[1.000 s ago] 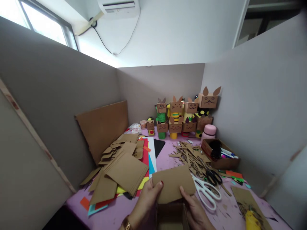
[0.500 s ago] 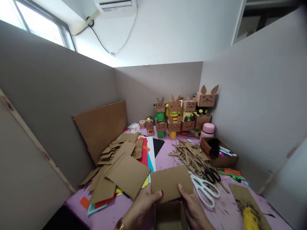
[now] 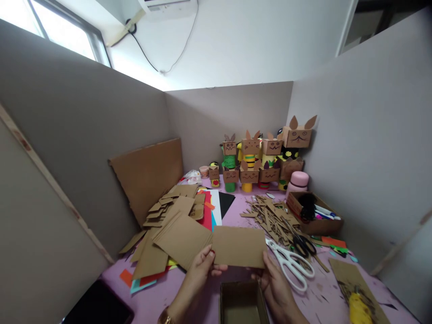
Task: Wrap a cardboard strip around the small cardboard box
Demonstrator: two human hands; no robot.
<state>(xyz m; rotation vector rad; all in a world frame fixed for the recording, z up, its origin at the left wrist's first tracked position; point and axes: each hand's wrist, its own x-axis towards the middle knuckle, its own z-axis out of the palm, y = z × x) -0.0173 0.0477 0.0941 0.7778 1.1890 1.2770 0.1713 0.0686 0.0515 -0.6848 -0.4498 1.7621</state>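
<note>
Fingers of both hands pinch the cardboard sheet [image 3: 239,246], now lifted clear above the open box [image 3: 243,304].

Matt brown cardboard sheet [image 3: 239,246], smooth-faced, pinched at both lower corners by bare fingers [image 3: 209,255]. Open box [image 3: 243,304] below: same matt cardboard, plain inside. Stacked cardboard pieces [image 3: 175,225]: dull brown, edges rough-cut. Coloured paper [image 3: 212,209] beneath: flat, matt red, white, black. Heap of cardboard scraps [image 3: 270,216]: thin, ragged strips. Scissors [image 3: 290,265]: glossy white plastic handles, metal blades. Surface [image 3: 232,216]: smooth pink covering, slight sheen. Pink bottle [image 3: 299,181]: smooth plastic look. Partition walls [image 3: 354,148]: matt grey board.
</note>
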